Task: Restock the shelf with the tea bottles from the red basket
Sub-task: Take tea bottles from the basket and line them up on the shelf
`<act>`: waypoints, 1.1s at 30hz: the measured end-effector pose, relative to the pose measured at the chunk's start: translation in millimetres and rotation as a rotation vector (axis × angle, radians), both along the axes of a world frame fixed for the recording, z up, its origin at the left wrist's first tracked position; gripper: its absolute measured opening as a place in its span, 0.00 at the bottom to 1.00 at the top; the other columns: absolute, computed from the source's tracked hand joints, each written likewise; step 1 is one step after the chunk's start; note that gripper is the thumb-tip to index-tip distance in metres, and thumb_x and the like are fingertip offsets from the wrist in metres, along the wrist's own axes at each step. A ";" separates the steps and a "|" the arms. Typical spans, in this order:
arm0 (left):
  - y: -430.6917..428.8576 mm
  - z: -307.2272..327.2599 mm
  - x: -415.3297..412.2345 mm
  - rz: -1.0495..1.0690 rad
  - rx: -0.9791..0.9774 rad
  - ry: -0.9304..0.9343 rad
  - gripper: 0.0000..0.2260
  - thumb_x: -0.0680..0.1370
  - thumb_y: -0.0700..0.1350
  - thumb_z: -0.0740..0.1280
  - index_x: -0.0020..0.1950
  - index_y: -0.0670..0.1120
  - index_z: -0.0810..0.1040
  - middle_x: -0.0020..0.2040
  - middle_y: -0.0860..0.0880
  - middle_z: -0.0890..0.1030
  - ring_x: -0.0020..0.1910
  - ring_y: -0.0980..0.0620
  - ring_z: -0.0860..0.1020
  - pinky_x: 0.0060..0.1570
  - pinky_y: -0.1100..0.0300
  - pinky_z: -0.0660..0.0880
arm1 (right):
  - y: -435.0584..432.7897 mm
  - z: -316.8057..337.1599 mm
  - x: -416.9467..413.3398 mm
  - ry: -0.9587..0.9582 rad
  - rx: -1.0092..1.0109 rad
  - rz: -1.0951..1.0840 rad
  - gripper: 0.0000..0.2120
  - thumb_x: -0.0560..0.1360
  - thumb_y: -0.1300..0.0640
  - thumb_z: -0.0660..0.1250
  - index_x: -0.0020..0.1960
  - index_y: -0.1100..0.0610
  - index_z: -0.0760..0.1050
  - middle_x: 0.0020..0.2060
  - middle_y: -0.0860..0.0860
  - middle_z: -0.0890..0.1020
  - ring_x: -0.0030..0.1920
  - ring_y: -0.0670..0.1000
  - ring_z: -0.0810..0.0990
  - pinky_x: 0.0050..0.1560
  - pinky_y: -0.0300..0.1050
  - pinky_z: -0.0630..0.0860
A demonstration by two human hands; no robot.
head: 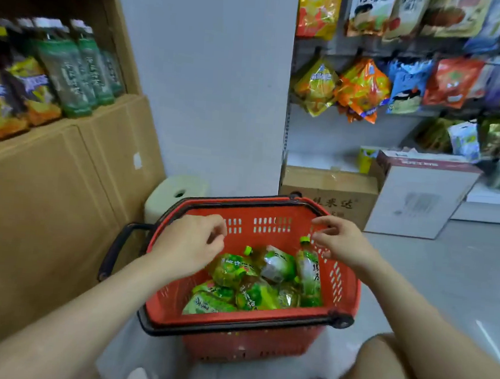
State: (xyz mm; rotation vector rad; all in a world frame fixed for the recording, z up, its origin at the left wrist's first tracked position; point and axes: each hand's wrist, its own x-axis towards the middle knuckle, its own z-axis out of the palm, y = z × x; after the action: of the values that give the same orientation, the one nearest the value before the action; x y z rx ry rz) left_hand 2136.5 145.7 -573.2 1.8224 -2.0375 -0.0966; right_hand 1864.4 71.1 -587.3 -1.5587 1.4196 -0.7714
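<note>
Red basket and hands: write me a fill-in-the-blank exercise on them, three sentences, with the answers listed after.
1. The tea bottles lie in a basket whose colour is ____.
2. The left hand and the right hand are above the basket and hold ____.
3. The basket stands on the ____, in front of a cardboard box.

Missing words: red; nothing; floor.

Both bare hands — left hand (pixel 189 246), right hand (pixel 341 243) — hover over the red plastic slotted basket (pixel 232 319), fingers loosely curled (holding nothing); green-capped plastic tea bottles (pixel 275 264) lie jumbled inside it.
</note>
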 end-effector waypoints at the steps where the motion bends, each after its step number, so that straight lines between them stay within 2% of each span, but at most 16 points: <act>1: -9.6 -9.9 -3.0 -0.022 0.032 -0.006 0.03 0.75 0.48 0.63 0.45 0.54 0.76 0.39 0.57 0.79 0.41 0.53 0.78 0.43 0.54 0.76 | -6.8 -7.9 -1.6 0.069 0.018 0.011 0.15 0.75 0.63 0.67 0.61 0.56 0.75 0.45 0.55 0.80 0.33 0.48 0.76 0.31 0.38 0.73; 5: -61.5 -63.0 -17.4 -0.047 0.216 -0.040 0.08 0.76 0.49 0.62 0.52 0.53 0.78 0.49 0.55 0.79 0.51 0.51 0.78 0.50 0.54 0.75 | -38.5 -39.2 6.0 0.301 0.100 0.092 0.20 0.74 0.60 0.68 0.65 0.54 0.72 0.53 0.55 0.80 0.31 0.47 0.74 0.32 0.38 0.72; 7: -88.9 -98.6 -24.9 0.017 0.375 0.000 0.13 0.77 0.53 0.61 0.58 0.50 0.76 0.54 0.50 0.80 0.53 0.48 0.78 0.50 0.54 0.74 | -54.6 -55.0 18.6 0.527 0.116 0.157 0.21 0.74 0.59 0.66 0.67 0.56 0.71 0.61 0.55 0.78 0.48 0.51 0.80 0.48 0.40 0.75; 8: -100.9 -119.1 -27.9 0.065 0.473 0.019 0.17 0.77 0.56 0.61 0.61 0.48 0.74 0.56 0.48 0.80 0.54 0.46 0.78 0.50 0.54 0.74 | -59.7 -64.9 27.9 0.626 0.138 0.190 0.22 0.74 0.59 0.65 0.68 0.57 0.71 0.63 0.56 0.77 0.56 0.54 0.78 0.54 0.41 0.73; 9: -111.0 -140.9 -29.4 0.107 0.572 0.036 0.22 0.76 0.60 0.61 0.64 0.47 0.72 0.57 0.46 0.80 0.54 0.44 0.78 0.51 0.54 0.75 | -63.0 -75.9 38.9 0.685 0.172 0.225 0.22 0.74 0.58 0.65 0.68 0.57 0.70 0.64 0.57 0.76 0.59 0.55 0.77 0.56 0.42 0.72; 13: -137.1 -220.3 -32.1 0.235 0.889 0.150 0.40 0.70 0.70 0.61 0.71 0.43 0.62 0.63 0.42 0.76 0.59 0.42 0.76 0.58 0.48 0.75 | -64.3 -126.3 84.8 0.646 0.332 0.358 0.27 0.76 0.55 0.65 0.73 0.57 0.63 0.66 0.56 0.74 0.55 0.53 0.78 0.50 0.41 0.73; 15: -145.6 -240.7 -37.4 0.295 0.932 0.263 0.45 0.68 0.70 0.63 0.73 0.41 0.56 0.66 0.41 0.73 0.62 0.40 0.74 0.60 0.47 0.74 | -62.3 -150.6 94.6 0.639 0.362 0.408 0.29 0.77 0.55 0.63 0.75 0.57 0.58 0.68 0.58 0.72 0.54 0.53 0.79 0.49 0.42 0.73; 16: -150.3 -249.7 -40.9 0.332 0.936 0.317 0.47 0.68 0.69 0.65 0.74 0.42 0.52 0.68 0.40 0.71 0.63 0.40 0.73 0.61 0.47 0.73 | -63.8 -163.3 96.2 0.650 0.376 0.425 0.31 0.77 0.55 0.63 0.76 0.57 0.55 0.70 0.59 0.70 0.58 0.55 0.78 0.54 0.44 0.73; 17: -153.5 -255.0 -44.8 0.364 0.933 0.363 0.48 0.68 0.68 0.66 0.75 0.43 0.48 0.69 0.41 0.70 0.64 0.39 0.72 0.62 0.47 0.72 | -65.1 -172.6 95.6 0.653 0.398 0.429 0.33 0.77 0.56 0.64 0.77 0.57 0.52 0.71 0.59 0.69 0.61 0.56 0.76 0.57 0.44 0.72; 19: -156.6 -262.9 -50.0 0.392 0.935 0.463 0.50 0.68 0.67 0.69 0.76 0.49 0.41 0.71 0.41 0.68 0.66 0.38 0.71 0.63 0.48 0.71 | -68.8 -182.7 94.3 0.614 0.468 0.411 0.37 0.76 0.56 0.66 0.77 0.55 0.49 0.71 0.59 0.69 0.61 0.55 0.75 0.54 0.43 0.74; 22: -159.2 -270.0 -50.0 0.400 0.904 0.550 0.49 0.64 0.64 0.73 0.75 0.56 0.46 0.68 0.44 0.72 0.59 0.41 0.76 0.57 0.50 0.75 | -76.4 -192.6 92.7 0.544 0.551 0.375 0.41 0.74 0.54 0.70 0.78 0.52 0.48 0.71 0.58 0.68 0.65 0.56 0.74 0.62 0.45 0.72; 25: -162.3 -254.9 -50.3 0.334 0.761 0.393 0.45 0.61 0.64 0.72 0.72 0.58 0.54 0.60 0.49 0.78 0.53 0.44 0.78 0.49 0.54 0.77 | -79.4 -195.3 86.2 0.503 0.611 0.343 0.50 0.70 0.47 0.73 0.78 0.51 0.42 0.74 0.56 0.64 0.70 0.56 0.68 0.67 0.46 0.66; 27: -166.0 -235.5 -54.6 0.219 0.613 0.311 0.44 0.60 0.64 0.72 0.71 0.61 0.55 0.58 0.49 0.77 0.52 0.44 0.79 0.49 0.52 0.78 | -80.3 -195.6 82.6 0.453 0.614 0.305 0.56 0.67 0.43 0.75 0.78 0.50 0.38 0.76 0.54 0.60 0.73 0.56 0.64 0.71 0.48 0.63; 29: -171.6 -218.4 -56.2 0.089 0.521 0.292 0.43 0.60 0.63 0.73 0.70 0.63 0.55 0.60 0.47 0.75 0.55 0.43 0.77 0.52 0.50 0.77 | -83.3 -193.8 81.7 0.372 0.534 0.208 0.58 0.64 0.43 0.77 0.78 0.51 0.40 0.76 0.54 0.61 0.74 0.55 0.63 0.71 0.48 0.63; 31: -179.1 -202.1 -52.1 0.004 0.541 0.406 0.38 0.65 0.61 0.73 0.70 0.64 0.57 0.66 0.48 0.72 0.61 0.44 0.74 0.58 0.51 0.73 | -86.9 -191.6 80.8 0.347 0.422 0.105 0.57 0.61 0.44 0.79 0.78 0.51 0.47 0.72 0.54 0.67 0.71 0.56 0.68 0.69 0.50 0.67; 33: -188.9 -193.5 -44.1 0.009 0.646 0.807 0.26 0.74 0.56 0.69 0.69 0.64 0.63 0.71 0.51 0.69 0.64 0.48 0.71 0.60 0.50 0.70 | -88.3 -191.4 78.8 0.372 0.357 0.024 0.53 0.59 0.42 0.80 0.75 0.52 0.54 0.68 0.54 0.73 0.66 0.56 0.73 0.65 0.51 0.72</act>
State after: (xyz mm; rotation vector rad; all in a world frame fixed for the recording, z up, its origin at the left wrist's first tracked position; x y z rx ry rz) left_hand 2092.5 -43.1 -766.7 1.6817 -1.4743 -1.3748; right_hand 1943.2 -17.2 -778.7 -1.4789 1.6932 -0.1963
